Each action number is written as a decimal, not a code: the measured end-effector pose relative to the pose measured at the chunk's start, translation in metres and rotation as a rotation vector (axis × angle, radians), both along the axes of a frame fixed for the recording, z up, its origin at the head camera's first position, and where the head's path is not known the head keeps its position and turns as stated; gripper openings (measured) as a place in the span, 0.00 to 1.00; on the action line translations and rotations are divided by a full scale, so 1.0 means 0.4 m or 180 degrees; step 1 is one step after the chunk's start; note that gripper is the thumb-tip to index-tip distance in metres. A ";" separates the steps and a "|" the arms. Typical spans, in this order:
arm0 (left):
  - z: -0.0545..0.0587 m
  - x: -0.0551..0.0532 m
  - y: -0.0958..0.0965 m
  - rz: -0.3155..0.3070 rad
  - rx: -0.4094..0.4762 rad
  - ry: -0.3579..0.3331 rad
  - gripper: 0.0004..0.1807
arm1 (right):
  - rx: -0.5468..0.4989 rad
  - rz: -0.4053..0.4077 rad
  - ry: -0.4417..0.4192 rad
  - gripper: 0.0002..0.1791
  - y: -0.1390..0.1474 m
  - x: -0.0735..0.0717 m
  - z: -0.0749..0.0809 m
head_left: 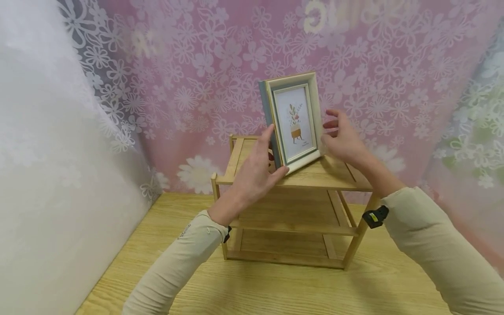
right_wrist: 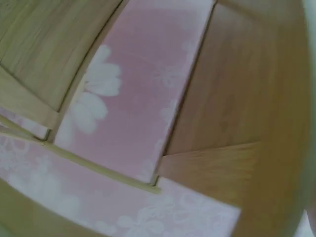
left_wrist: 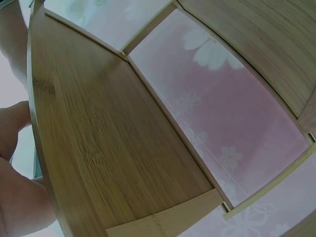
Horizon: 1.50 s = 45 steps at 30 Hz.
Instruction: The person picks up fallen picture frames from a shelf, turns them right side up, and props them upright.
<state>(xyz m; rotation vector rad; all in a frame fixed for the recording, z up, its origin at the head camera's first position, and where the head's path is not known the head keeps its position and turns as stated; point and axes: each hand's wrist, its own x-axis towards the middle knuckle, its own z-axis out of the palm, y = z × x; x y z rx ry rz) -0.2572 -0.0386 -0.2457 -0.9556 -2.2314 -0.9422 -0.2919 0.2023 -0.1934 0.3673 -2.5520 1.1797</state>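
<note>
A picture frame (head_left: 294, 118) with a cream front, blue-green side and a potted-plant print stands angled on the top shelf of a bamboo rack (head_left: 307, 178) in the head view. My left hand (head_left: 256, 173) grips its lower left corner, thumb at the bottom front edge and fingers along the side. Beside its right edge is my right hand (head_left: 344, 138), fingers loosely bent, fingertips and thumb right at the border. From below, the left wrist view shows the shelf's underside (left_wrist: 108, 128), with part of the left hand (left_wrist: 19, 182) beyond its edge.
The rack has two lower shelves (head_left: 291, 210) and stands on a wood-grain surface (head_left: 189, 262). Behind it hangs a pink flowered cloth (head_left: 189, 87). A white cloth (head_left: 59, 153) borders the left side, and a pale flowered one (head_left: 468, 153) the right.
</note>
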 end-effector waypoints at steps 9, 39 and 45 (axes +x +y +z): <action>-0.002 -0.003 0.001 -0.0038 0.0035 -0.0019 0.54 | 0.0060 -0.0031 0.1206 0.28 -0.081 0.035 0.111; 0.012 -0.015 -0.018 -0.0265 0.0308 -0.0143 0.36 | 0.1072 0.0535 0.1776 0.29 -0.209 0.003 0.180; 0.025 -0.028 -0.017 -0.0231 0.0300 -0.0465 0.32 | 0.1006 0.0596 0.1862 0.29 -0.204 0.001 0.175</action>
